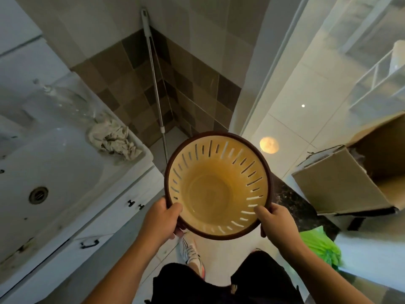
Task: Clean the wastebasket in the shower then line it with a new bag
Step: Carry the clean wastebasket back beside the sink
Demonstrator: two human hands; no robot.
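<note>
I hold a round wastebasket [217,187] in front of me at waist height, mouth up. It is yellow-beige inside with slotted walls and a dark brown rim, and it holds no bag. My left hand [163,218] grips the near-left rim with the thumb inside. My right hand [276,222] grips the near-right rim the same way. A bright green plastic bag [322,246] lies on the floor to my right.
A white sink [54,167] with a drain and a crumpled rag [114,139] stands on a cabinet at left. A mop pole [153,84] leans in the tiled corner ahead. An open cardboard box [341,185] sits at right beyond the door frame.
</note>
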